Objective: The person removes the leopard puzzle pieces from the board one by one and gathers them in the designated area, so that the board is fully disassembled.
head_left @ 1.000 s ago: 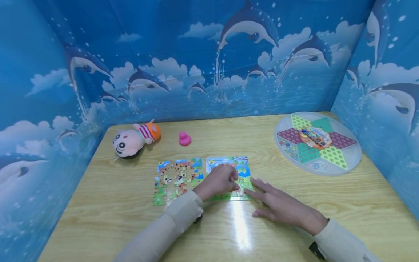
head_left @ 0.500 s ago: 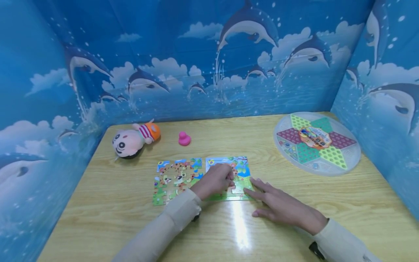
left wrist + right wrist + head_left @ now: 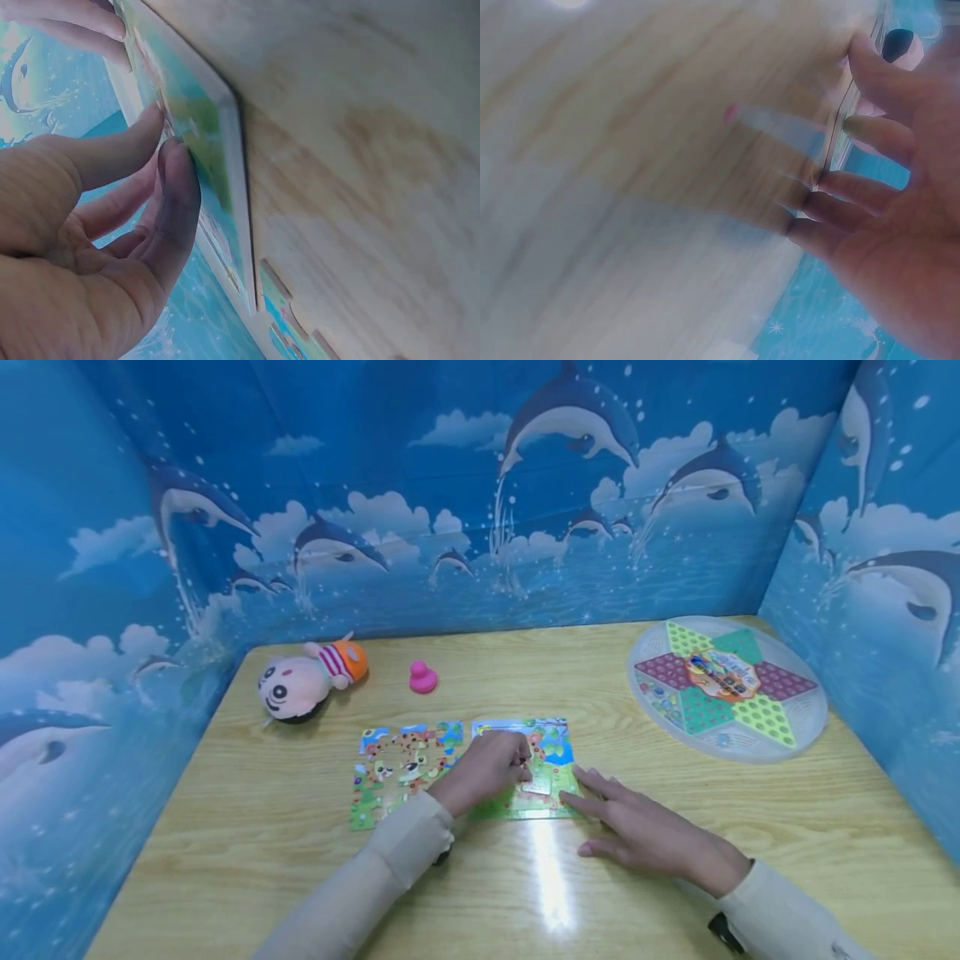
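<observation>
My left hand reaches over the framed puzzle board, knuckles up. In the left wrist view this hand brings thumb and index finger together at the board's surface; they seem to pinch a small puzzle piece, mostly hidden by the fingers. Beside those fingertips a pale patch shows in the picture. My right hand lies at the board's right side with fingers spread, its index and middle fingertips touching the edge. In the right wrist view the right hand holds nothing.
Left of the board lies a second puzzle of interlocking pieces with gaps. Behind stand a plush doll and a pink toy. A round star-patterned game board occupies the back right. Dolphin-printed curtains enclose the wooden table.
My left hand has drawn slightly leftward across the board, uncovering more of the pale patch and the lower right corner. My right hand has stayed in place.
</observation>
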`<state>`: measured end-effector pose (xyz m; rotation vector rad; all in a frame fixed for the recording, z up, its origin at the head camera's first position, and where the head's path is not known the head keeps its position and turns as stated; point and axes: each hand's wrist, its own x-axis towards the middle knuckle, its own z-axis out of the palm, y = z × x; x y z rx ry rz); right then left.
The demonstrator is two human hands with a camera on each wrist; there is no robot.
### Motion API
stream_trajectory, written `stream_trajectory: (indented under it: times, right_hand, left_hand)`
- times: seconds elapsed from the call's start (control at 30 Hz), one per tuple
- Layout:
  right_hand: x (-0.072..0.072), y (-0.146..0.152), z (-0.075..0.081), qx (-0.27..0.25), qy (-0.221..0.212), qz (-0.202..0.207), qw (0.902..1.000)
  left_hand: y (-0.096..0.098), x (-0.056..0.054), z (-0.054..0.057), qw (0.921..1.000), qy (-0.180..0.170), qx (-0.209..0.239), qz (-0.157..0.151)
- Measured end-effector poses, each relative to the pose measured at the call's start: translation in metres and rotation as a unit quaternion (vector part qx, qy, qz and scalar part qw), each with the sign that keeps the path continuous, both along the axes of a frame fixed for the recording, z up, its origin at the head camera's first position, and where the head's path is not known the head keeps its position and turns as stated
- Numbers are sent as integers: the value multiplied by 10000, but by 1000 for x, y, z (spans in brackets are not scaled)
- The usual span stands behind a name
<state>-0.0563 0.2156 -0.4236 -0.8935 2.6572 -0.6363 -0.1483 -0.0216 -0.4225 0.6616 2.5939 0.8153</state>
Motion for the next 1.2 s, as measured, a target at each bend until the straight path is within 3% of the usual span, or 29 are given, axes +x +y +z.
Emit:
stream_trajectory:
  times: [0.2, 0.57, 1.2]
  right_hand:
    - [0, 0, 1, 4, 1, 12, 10000]
    - [-1, -1, 0, 3, 5, 8, 10000]
    - [-2, -1, -1, 6, -21, -36, 10000]
  left_hand:
    - [0, -2, -3, 10000, -18, 18, 20]
    - [0, 0, -3, 9987, 273, -246, -339]
    - [0, -3, -5, 9990, -103, 426, -21]
